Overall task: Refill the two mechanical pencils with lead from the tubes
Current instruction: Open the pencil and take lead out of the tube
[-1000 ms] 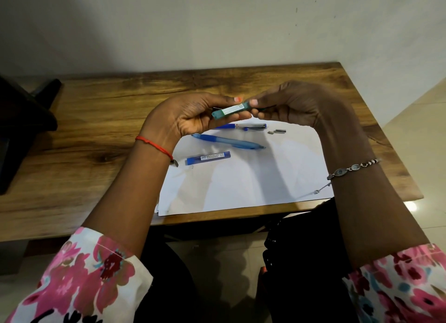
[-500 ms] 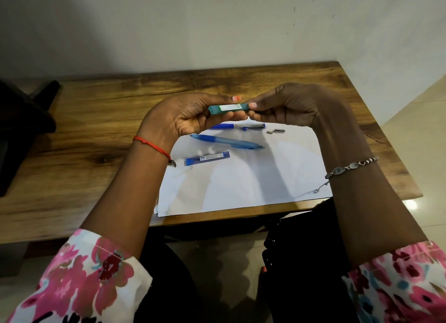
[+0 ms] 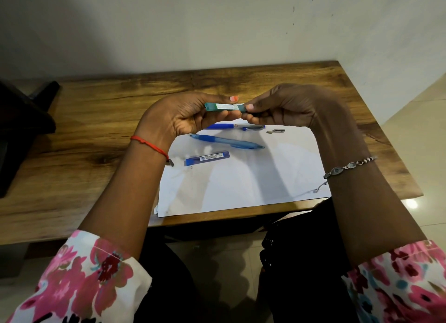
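1. Here the green lead tube [image 3: 224, 107] lies level, long axis left to right, raised above the counter [image 3: 96, 134].
2. The left hand [image 3: 183, 115] curls round its left half; fingers [image 3: 249, 107] of the right hand [image 3: 289, 105] pinch its right end, likely to work the cap off.
3. Both wrists arch over the paper [image 3: 241, 185], where the blue pencil [image 3: 226, 142], the second pencil [image 3: 237, 126] and the blue tube [image 3: 206, 158] lie.

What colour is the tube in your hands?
The tube is teal green with a white label; the head view shows it.
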Motion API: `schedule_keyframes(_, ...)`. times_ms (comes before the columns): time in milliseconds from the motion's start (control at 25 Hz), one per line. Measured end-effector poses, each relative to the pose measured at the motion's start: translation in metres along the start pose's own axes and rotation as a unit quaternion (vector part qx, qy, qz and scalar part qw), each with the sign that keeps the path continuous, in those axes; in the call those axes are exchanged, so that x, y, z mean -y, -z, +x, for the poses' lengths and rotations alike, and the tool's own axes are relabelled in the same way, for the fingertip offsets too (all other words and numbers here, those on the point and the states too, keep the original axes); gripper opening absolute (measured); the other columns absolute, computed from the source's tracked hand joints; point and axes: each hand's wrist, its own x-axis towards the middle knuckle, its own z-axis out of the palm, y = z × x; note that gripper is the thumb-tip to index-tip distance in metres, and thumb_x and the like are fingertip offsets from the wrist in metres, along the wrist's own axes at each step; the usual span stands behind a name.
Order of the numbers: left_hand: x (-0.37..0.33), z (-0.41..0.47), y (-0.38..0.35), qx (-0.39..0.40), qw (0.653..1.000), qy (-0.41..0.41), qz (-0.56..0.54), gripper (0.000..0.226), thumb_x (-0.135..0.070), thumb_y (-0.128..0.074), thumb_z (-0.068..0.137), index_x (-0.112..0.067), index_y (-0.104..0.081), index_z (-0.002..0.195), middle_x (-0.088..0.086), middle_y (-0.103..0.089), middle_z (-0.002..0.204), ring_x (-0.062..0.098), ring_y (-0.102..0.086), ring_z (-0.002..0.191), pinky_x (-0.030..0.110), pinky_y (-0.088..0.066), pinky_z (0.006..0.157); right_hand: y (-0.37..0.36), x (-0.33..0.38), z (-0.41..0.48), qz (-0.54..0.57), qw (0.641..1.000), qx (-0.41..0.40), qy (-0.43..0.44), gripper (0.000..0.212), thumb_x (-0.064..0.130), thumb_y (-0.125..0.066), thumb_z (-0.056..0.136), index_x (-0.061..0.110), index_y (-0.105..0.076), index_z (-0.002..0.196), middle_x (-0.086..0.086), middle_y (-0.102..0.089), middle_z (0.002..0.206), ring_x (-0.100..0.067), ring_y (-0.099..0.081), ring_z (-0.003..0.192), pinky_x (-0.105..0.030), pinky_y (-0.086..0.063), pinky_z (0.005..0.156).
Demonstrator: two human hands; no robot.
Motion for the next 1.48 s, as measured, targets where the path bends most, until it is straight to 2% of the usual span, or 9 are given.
schedule_keyframes(240,0.000,-0.001,-0.002,-0.001,1.000,-0.005,0.006,0.016,-0.012,-0.057,0.085,0.002,-0.063,0.081,0.010,-0.071,0.060,0.010,-0.068,0.050,0.011,-0.050,0.044,-0.002,0.001,-0.001,-0.001,1.000,-0.009,0.002,0.017,-0.011,-0.044,0.090,-0.010,-0.061,0.086,-0.007,-0.071,0.062,-0.008,-0.067,0.054,-0.013,-0.053,0.053)
schedule_keyframes(560,0.004,0.002,0.001,0.036,0.994,-0.031,0.096,0.014,-0.012,-0.053,0.088,-0.004,-0.064,0.086,0.003,-0.073,0.065,0.008,-0.070,0.060,0.017,-0.056,0.054,0.005,0.000,0.000,-0.034,0.997,-0.043,0.053,0.009,-0.003,-0.055,0.087,-0.002,-0.064,0.086,-0.002,-0.070,0.060,-0.006,-0.065,0.052,-0.012,-0.050,0.051)
schedule_keyframes(880,0.006,0.009,0.005,0.061,0.992,-0.059,0.095,0.013,-0.010,-0.053,0.087,-0.007,-0.065,0.092,0.004,-0.075,0.073,0.012,-0.072,0.070,0.022,-0.058,0.062,0.004,-0.002,0.002,-0.112,0.984,-0.108,0.083,0.014,0.015,-0.065,0.083,0.010,-0.063,0.071,0.008,-0.063,0.050,0.000,-0.048,0.038,-0.007,-0.037,0.040)
schedule_keyframes(1000,0.007,0.012,0.005,0.068,0.991,-0.066,0.094,0.014,-0.010,-0.052,0.087,-0.008,-0.065,0.092,0.003,-0.075,0.075,0.012,-0.072,0.071,0.023,-0.058,0.063,0.006,-0.001,0.004,-0.115,0.983,-0.113,0.092,0.017,0.026,-0.072,0.073,0.011,-0.064,0.070,0.009,-0.058,0.048,-0.002,-0.039,0.036,-0.009,-0.029,0.034)
schedule_keyframes(1080,0.008,0.013,0.005,0.070,0.991,-0.070,0.090,0.014,-0.010,-0.052,0.088,-0.008,-0.066,0.091,0.003,-0.075,0.075,0.011,-0.072,0.072,0.024,-0.058,0.064,0.008,-0.002,0.005,-0.117,0.982,-0.107,0.104,0.028,0.034,-0.073,0.061,0.010,-0.067,0.075,0.008,-0.054,0.047,-0.002,-0.034,0.035,-0.010,-0.024,0.034)
schedule_keyframes(1200,0.009,0.015,0.006,0.070,0.991,-0.075,0.081,0.014,-0.010,-0.053,0.087,-0.008,-0.066,0.092,0.003,-0.075,0.076,0.012,-0.072,0.072,0.024,-0.058,0.064,0.010,-0.001,0.005,-0.149,0.973,-0.126,0.121,0.022,0.033,-0.073,0.071,0.012,-0.071,0.078,0.009,-0.050,0.044,-0.003,-0.031,0.035,-0.011,-0.023,0.035)
schedule_keyframes(1320,0.008,0.016,0.008,0.066,0.993,-0.072,0.073,0.014,-0.010,-0.053,0.086,-0.007,-0.066,0.093,0.004,-0.075,0.076,0.013,-0.072,0.072,0.024,-0.058,0.063,0.011,0.000,0.006,-0.177,0.961,-0.149,0.150,0.018,0.027,-0.073,0.078,0.011,-0.068,0.070,0.009,-0.046,0.041,-0.004,-0.030,0.035,-0.011,-0.025,0.035)
schedule_keyframes(1400,0.008,0.016,0.008,0.063,0.993,-0.069,0.067,0.014,-0.010,-0.054,0.086,-0.007,-0.066,0.093,0.005,-0.075,0.076,0.013,-0.072,0.072,0.025,-0.059,0.063,0.011,0.001,0.007,-0.189,0.952,-0.167,0.176,0.028,0.027,-0.077,0.074,0.007,-0.062,0.061,0.007,-0.043,0.041,-0.008,-0.031,0.038,-0.014,-0.026,0.039)
schedule_keyframes(1480,0.009,0.017,0.008,0.062,0.993,-0.071,0.067,0.015,-0.010,-0.054,0.086,-0.007,-0.067,0.092,0.005,-0.075,0.077,0.013,-0.072,0.072,0.025,-0.059,0.063,0.009,0.002,0.007,-0.217,0.934,-0.191,0.209,0.040,0.029,-0.079,0.070,-0.006,-0.061,0.064,-0.002,-0.039,0.047,-0.011,-0.030,0.041,-0.018,-0.026,0.044)
